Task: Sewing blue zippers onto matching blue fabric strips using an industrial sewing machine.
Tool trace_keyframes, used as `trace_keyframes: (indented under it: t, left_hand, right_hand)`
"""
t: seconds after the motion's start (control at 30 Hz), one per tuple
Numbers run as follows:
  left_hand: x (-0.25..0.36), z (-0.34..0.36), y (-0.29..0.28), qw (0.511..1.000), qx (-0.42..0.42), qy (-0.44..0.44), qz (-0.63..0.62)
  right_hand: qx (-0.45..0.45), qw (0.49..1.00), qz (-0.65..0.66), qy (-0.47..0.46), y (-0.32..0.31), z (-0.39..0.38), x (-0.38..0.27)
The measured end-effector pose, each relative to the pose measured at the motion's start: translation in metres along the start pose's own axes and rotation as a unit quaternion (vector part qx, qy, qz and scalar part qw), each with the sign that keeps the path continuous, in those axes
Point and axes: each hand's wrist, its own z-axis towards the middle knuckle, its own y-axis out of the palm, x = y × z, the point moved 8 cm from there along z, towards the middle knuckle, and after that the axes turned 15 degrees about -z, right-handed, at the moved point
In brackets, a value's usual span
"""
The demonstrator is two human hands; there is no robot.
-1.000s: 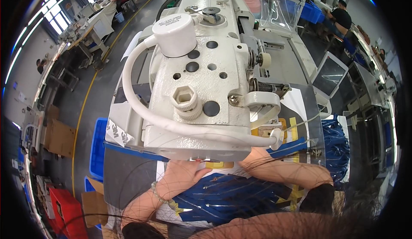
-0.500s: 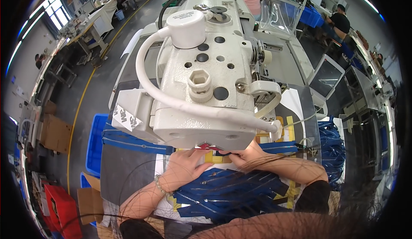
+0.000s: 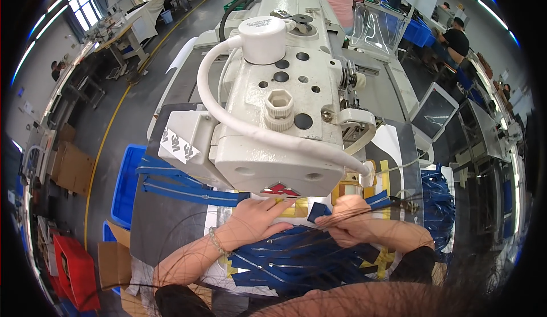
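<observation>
A large white sewing machine (image 3: 273, 163) stands right in front of me, its head hiding the needle area. My left hand (image 3: 256, 217) lies with fingers stretched out at the front of the yellow-edged work plate (image 3: 297, 207) under the head. My right hand (image 3: 348, 221) is closed around a blue zipper (image 3: 319, 212); one end sticks out to the left of the fingers, and a blue length shows beyond the hand on the right. Below both hands spreads a pile of blue zippers (image 3: 302, 260). More blue zippers (image 3: 194, 191) run out left from behind my left hand.
Another bundle of blue zippers (image 3: 437, 203) hangs at the right. Blue bins (image 3: 128, 186), a cardboard box (image 3: 114, 260) and a red box (image 3: 77, 271) stand at the left. A tilted screen (image 3: 434, 105) is at the right. Other people sit at work farther off.
My right hand has drawn right and toward me, away from the left hand, and now holds a zipper end up. The left hand has stayed near the plate. The view has shifted slightly.
</observation>
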Motion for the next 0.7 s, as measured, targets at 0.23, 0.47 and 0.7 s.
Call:
trace_keyframes:
  t: [0.23,0.47,0.7]
  left_hand:
    - [-0.001,0.001,0.000,0.999,0.016,0.006,0.034]
    - [-0.002,-0.006,-0.025,0.988,0.118,0.041,0.091]
    - [0.014,-0.013,-0.034,0.970,0.116,0.098,0.187]
  right_hand:
    - [0.049,0.997,0.032,-0.059,-0.001,0.000,-0.029]
    - [-0.135,0.966,0.179,0.132,0.041,-0.001,-0.018]
    - [-0.187,0.959,0.181,0.112,0.051,-0.010,-0.023]
